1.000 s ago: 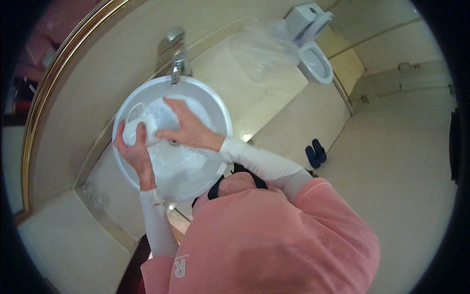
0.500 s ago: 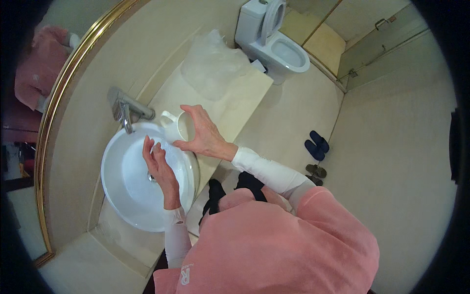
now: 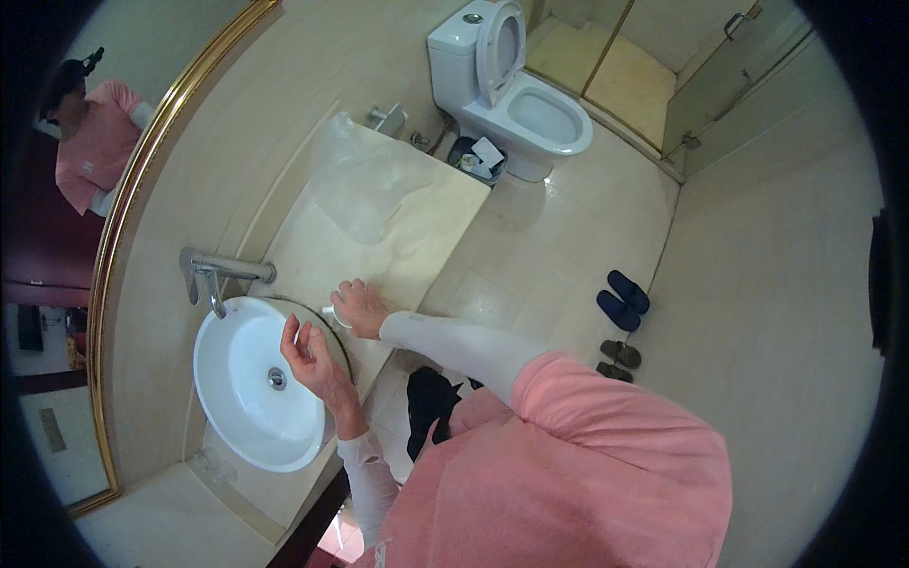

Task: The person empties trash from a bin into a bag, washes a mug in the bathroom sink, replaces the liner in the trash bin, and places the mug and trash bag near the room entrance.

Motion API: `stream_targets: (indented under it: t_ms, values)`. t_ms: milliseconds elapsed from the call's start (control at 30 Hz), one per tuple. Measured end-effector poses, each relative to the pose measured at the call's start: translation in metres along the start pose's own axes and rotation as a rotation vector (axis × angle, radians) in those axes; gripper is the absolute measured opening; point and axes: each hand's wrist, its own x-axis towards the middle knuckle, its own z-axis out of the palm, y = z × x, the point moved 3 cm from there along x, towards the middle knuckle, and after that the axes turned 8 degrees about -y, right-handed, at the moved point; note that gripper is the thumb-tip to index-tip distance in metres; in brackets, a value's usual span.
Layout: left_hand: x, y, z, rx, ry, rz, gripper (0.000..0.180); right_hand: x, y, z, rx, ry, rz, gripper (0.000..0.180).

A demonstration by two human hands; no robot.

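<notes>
While the right hand (image 3: 360,309) clasps the mostly hidden white mug (image 3: 333,314) just right of the washbasin (image 3: 232,388), the left hand (image 3: 320,367) hangs over the washbasin's rim, fingers loosely apart | likely light, stiff, breakable, slick if wet | best held by handle or body

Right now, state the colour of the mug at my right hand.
The mug is white where it shows beside the right hand; head view.
</notes>
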Motion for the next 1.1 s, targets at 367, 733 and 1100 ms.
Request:
stream_targets:
  t_ms: [367, 733, 1100]
  values:
    - [0.009, -0.011, 0.156, -0.009, -0.277, 0.023, 0.036, -0.021, 0.097, -0.030, 0.295, -0.147, 0.028, 0.041]
    - [0.012, -0.118, 0.414, -0.107, -0.574, -0.191, 0.032, -0.111, 0.439, -0.086, 0.149, -0.001, 0.635, 0.026]
    - [-0.018, -0.348, 0.515, 0.054, -0.569, -0.670, 0.029, -0.185, 0.648, 0.006, 0.498, -0.189, 0.893, 0.022]
